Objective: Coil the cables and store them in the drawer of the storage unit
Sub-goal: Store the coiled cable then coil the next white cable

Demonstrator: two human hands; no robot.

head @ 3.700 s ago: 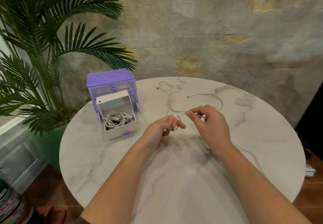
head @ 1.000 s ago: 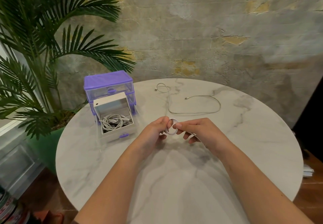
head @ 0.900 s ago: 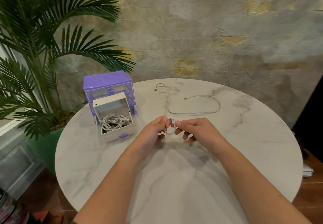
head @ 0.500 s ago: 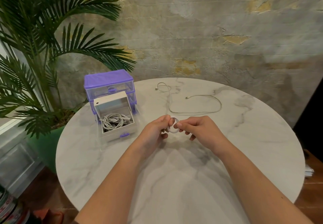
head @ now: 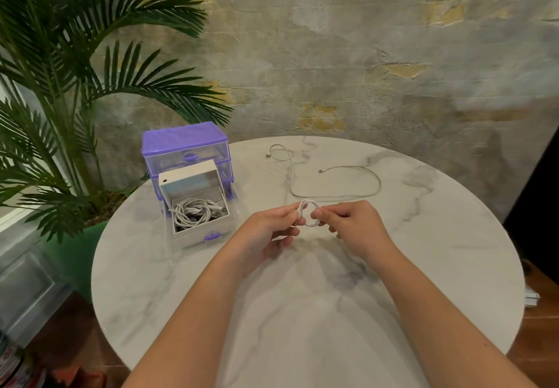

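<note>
A small white cable coil is held above the middle of the round marble table. My left hand pinches its left side and my right hand pinches its right side. Behind my hands a loose white cable lies uncoiled on the table, both plugs showing. At the left stands the purple storage unit; its bottom drawer is pulled out and holds several coiled white cables.
A potted palm stands left of the table, its fronds reaching over the storage unit. A rough plaster wall rises close behind the table. Wooden floor shows below the table's left and right edges.
3.7 s ago the cable trailed off to the right with only one loop formed; now it is a small finished coil pinched between both hands, which have stayed over the table's middle.
</note>
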